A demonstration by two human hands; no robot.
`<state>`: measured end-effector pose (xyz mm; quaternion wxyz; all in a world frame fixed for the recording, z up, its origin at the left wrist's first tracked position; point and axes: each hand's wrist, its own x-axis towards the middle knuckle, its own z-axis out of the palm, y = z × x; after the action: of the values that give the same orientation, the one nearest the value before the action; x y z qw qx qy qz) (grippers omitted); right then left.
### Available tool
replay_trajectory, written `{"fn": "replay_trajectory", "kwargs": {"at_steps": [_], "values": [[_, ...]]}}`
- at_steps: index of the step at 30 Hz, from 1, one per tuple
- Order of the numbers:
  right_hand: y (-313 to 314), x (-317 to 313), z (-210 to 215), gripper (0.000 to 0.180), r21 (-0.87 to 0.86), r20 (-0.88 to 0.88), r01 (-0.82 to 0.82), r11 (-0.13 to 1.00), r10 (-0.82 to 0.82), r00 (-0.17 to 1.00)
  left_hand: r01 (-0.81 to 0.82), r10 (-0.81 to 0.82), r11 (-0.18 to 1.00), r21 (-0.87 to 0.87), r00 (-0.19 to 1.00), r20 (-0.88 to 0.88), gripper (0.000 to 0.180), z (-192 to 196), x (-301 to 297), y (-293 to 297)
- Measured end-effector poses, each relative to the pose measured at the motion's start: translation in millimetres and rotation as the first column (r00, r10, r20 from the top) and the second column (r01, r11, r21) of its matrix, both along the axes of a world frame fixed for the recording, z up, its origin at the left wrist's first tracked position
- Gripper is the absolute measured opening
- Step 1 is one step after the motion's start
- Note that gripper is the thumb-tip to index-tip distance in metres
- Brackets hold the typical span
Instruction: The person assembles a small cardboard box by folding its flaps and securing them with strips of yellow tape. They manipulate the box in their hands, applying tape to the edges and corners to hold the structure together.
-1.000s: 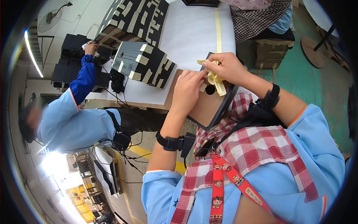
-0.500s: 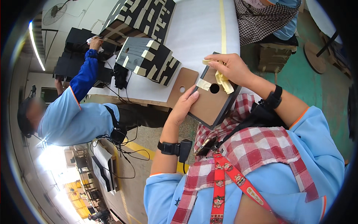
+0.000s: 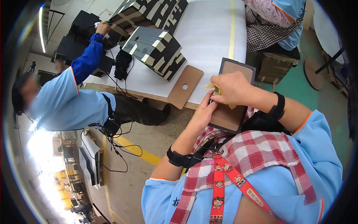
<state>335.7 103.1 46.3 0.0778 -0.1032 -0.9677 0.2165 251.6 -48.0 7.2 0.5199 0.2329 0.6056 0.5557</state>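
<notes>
A shallow black-edged box (image 3: 238, 68) with a brown board face stands tilted in front of me, over my lap and by the table's near edge. My left hand (image 3: 202, 115) is closed on its left side, fingertips up near the tape. My right hand (image 3: 234, 88) reaches across the face and pinches crumpled cream masking tape (image 3: 219, 89), right beside my left fingertips. The fingers of both hands almost meet there. My right hand and the tape cover the middle of the board, so its round hole is hidden.
A loose brown board (image 3: 192, 80) with a round hole lies at the edge of the white-covered table (image 3: 209, 37). Beyond it sit black boxes (image 3: 158, 50) patched with tape strips. A person in blue (image 3: 74, 100) stands at left; another sits at far right. Black cables (image 3: 121, 84) hang off the table.
The box has turned more upright and shifted right in view. My right hand has come down and left to my left fingertips with the tape, covering the hole that showed before.
</notes>
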Motion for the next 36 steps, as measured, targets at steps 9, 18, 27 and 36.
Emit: {"fn": "replay_trajectory", "kwargs": {"at_steps": [9, 18, 27, 36], "values": [[21.4, 18.7, -16.7, 0.027, -0.176, -0.164, 0.171, 0.969, -0.200, 0.966, 0.085, -0.080, 0.996, 0.041, 0.991, -0.107, 0.061, -15.1, 0.1, -8.8], [54.6, 33.2, -41.0, 0.014, -0.619, -0.363, 0.214, 0.756, -0.517, 0.776, -0.015, 0.024, 0.999, -0.052, 0.984, 0.175, 0.070, -40.2, -20.3, -23.2], [114.9, 29.9, -71.6, 0.021, -0.977, 0.210, 0.181, -0.110, -0.601, 0.771, -0.056, 0.072, 0.995, -0.087, 0.977, 0.199, 0.062, -67.3, -21.8, -31.4], [91.8, -28.2, -30.1, 0.020, -0.991, -0.075, 0.025, 0.132, -0.701, 0.709, -0.101, 0.055, 0.988, 0.117, 0.938, 0.342, 0.047, 26.6, -28.3, -26.1]]}}
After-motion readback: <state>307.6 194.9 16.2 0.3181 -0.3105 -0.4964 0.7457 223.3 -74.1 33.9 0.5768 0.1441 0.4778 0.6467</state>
